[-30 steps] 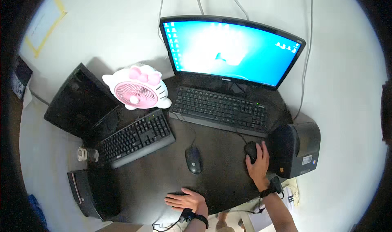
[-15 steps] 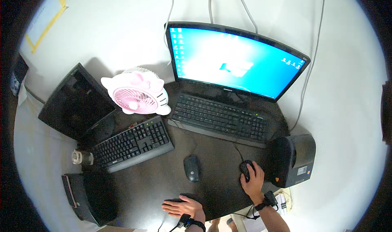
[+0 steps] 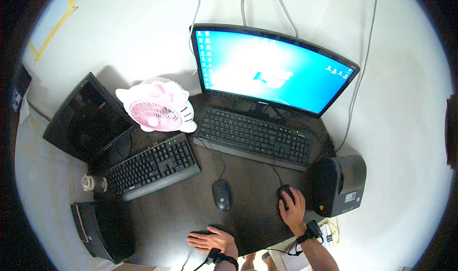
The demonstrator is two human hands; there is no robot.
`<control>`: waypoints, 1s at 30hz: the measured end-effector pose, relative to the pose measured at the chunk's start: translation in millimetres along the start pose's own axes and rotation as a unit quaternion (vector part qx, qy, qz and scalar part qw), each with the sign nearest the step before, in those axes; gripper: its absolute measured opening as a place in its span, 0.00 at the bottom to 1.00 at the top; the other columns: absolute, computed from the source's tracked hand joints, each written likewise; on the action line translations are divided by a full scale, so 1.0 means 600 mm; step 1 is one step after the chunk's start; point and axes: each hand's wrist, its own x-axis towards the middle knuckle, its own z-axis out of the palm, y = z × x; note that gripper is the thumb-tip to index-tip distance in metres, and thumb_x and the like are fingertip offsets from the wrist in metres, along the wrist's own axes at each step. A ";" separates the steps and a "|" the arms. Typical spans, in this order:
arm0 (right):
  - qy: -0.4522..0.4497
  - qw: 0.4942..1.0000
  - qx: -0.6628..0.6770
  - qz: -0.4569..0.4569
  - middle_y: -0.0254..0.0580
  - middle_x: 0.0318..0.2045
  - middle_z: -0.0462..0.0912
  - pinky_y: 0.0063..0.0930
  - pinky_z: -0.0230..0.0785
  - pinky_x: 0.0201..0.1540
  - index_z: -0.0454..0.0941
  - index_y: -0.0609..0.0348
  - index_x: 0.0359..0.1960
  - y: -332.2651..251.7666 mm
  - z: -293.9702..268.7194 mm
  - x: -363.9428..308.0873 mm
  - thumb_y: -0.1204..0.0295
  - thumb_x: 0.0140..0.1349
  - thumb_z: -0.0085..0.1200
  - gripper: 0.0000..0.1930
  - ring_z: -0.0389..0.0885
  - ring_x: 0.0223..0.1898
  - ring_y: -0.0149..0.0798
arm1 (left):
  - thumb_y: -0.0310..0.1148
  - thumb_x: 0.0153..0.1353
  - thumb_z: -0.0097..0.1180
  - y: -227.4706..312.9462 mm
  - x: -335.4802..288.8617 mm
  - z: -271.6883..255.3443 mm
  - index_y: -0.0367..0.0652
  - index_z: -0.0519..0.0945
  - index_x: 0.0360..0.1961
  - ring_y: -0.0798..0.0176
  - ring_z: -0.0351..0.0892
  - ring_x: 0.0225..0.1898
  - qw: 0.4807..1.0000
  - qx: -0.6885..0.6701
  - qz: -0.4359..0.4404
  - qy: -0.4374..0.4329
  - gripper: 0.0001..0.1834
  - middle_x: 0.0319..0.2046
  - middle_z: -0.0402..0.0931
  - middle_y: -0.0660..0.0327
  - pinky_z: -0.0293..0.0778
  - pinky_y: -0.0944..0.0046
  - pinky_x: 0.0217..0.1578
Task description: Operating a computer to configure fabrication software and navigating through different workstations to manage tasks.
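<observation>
Right hand (image 3: 294, 213) loosely grips small black corded mouse (image 3: 283, 195), fingers curved over it, near side of long black keyboard (image 3: 253, 135), right end; spot likely suits that arm's reach. Left hand (image 3: 213, 240) lies on dark flat desk (image 3: 179, 214), fingers straight, holding nothing, probably just resting.

A white wall (image 3: 143, 28) rises behind the back edge of the dark worktop (image 3: 167, 214) and stretches past its right edge. Pale cables (image 3: 242, 6) run down it. Beyond the back left corner, yellow tape (image 3: 54, 31) borders a pale sheet (image 3: 46, 19). Soft shadows fall on the wall; light glares near the worktop's front edge.
</observation>
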 end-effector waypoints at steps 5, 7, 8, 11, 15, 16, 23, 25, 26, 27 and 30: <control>0.002 1.000 -0.017 0.000 0.45 0.65 0.76 0.54 0.69 0.66 0.82 0.43 0.60 0.010 0.004 -0.004 0.65 0.62 0.66 0.23 0.73 0.65 0.58 | 0.58 0.78 0.33 0.009 0.000 -0.004 0.37 0.46 0.82 0.40 0.38 0.83 0.999 0.016 -0.007 -0.028 0.44 0.82 0.41 0.40 0.37 0.42 0.81; 0.007 1.000 -0.015 0.006 0.45 0.66 0.76 0.54 0.69 0.66 0.82 0.43 0.60 0.004 0.003 -0.003 0.65 0.62 0.66 0.23 0.73 0.65 0.58 | 0.60 0.79 0.27 0.009 0.005 -0.010 0.37 0.44 0.83 0.42 0.35 0.84 0.997 0.037 -0.016 -0.063 0.45 0.83 0.39 0.42 0.34 0.43 0.81; 0.010 1.000 -0.007 0.003 0.45 0.66 0.76 0.54 0.69 0.66 0.82 0.43 0.60 0.002 0.003 0.000 0.65 0.62 0.66 0.23 0.73 0.65 0.58 | 0.59 0.79 0.31 0.004 0.004 -0.002 0.36 0.46 0.82 0.40 0.37 0.83 0.999 0.009 -0.012 -0.033 0.44 0.82 0.39 0.40 0.36 0.41 0.80; 0.010 1.000 -0.004 0.002 0.44 0.66 0.76 0.53 0.69 0.66 0.82 0.44 0.60 -0.003 0.004 0.004 0.65 0.62 0.66 0.23 0.73 0.65 0.57 | 0.58 0.79 0.36 -0.009 0.008 0.025 0.36 0.47 0.82 0.38 0.37 0.83 1.000 -0.021 0.000 0.005 0.44 0.82 0.39 0.39 0.37 0.39 0.79; 0.009 1.000 -0.002 0.006 0.44 0.66 0.76 0.53 0.69 0.67 0.82 0.44 0.61 -0.001 -0.001 0.004 0.65 0.61 0.67 0.24 0.73 0.65 0.57 | 0.58 0.79 0.37 -0.007 0.005 0.020 0.35 0.45 0.82 0.37 0.36 0.83 1.000 -0.022 0.007 -0.003 0.44 0.82 0.38 0.38 0.37 0.38 0.79; 0.010 1.000 -0.003 0.007 0.44 0.66 0.76 0.53 0.69 0.67 0.82 0.44 0.61 -0.002 -0.003 0.005 0.65 0.61 0.67 0.24 0.73 0.65 0.57 | 0.58 0.79 0.37 -0.006 0.005 0.018 0.35 0.45 0.82 0.37 0.36 0.83 1.000 -0.022 0.008 -0.002 0.44 0.82 0.38 0.38 0.37 0.38 0.79; 0.009 0.999 0.015 0.031 0.46 0.66 0.75 0.54 0.68 0.67 0.82 0.45 0.61 0.001 0.003 0.003 0.66 0.61 0.67 0.25 0.73 0.66 0.59 | 0.57 0.79 0.36 -0.010 0.006 0.026 0.36 0.45 0.82 0.39 0.37 0.83 1.000 0.002 0.009 0.002 0.44 0.83 0.38 0.40 0.38 0.38 0.79; 0.012 0.999 0.020 0.034 0.46 0.66 0.75 0.54 0.69 0.67 0.82 0.45 0.61 0.000 0.004 0.002 0.66 0.61 0.67 0.24 0.73 0.66 0.59 | 0.57 0.79 0.36 -0.008 0.007 0.026 0.37 0.45 0.82 0.40 0.37 0.83 1.000 0.000 0.009 0.015 0.44 0.83 0.38 0.41 0.38 0.38 0.79; 0.012 0.999 0.025 0.032 0.45 0.67 0.75 0.54 0.69 0.67 0.81 0.45 0.61 0.001 0.004 0.003 0.67 0.61 0.67 0.24 0.73 0.67 0.59 | 0.57 0.80 0.36 -0.007 0.006 0.025 0.37 0.46 0.82 0.41 0.37 0.84 1.000 0.007 0.006 0.013 0.43 0.83 0.38 0.42 0.38 0.38 0.79; 0.011 0.999 0.030 0.031 0.45 0.67 0.75 0.54 0.69 0.67 0.81 0.44 0.62 -0.001 0.003 0.004 0.67 0.62 0.67 0.24 0.73 0.67 0.58 | 0.57 0.80 0.35 -0.006 0.008 0.024 0.37 0.46 0.82 0.42 0.37 0.84 1.000 0.016 0.003 0.012 0.43 0.83 0.39 0.43 0.38 0.38 0.79; 0.014 0.999 0.016 0.034 0.45 0.67 0.75 0.54 0.70 0.67 0.81 0.45 0.62 -0.005 -0.003 0.006 0.67 0.62 0.67 0.24 0.73 0.67 0.57 | 0.58 0.80 0.34 -0.001 0.007 0.026 0.37 0.46 0.82 0.42 0.37 0.84 1.000 0.019 -0.004 0.007 0.43 0.83 0.39 0.43 0.38 0.38 0.79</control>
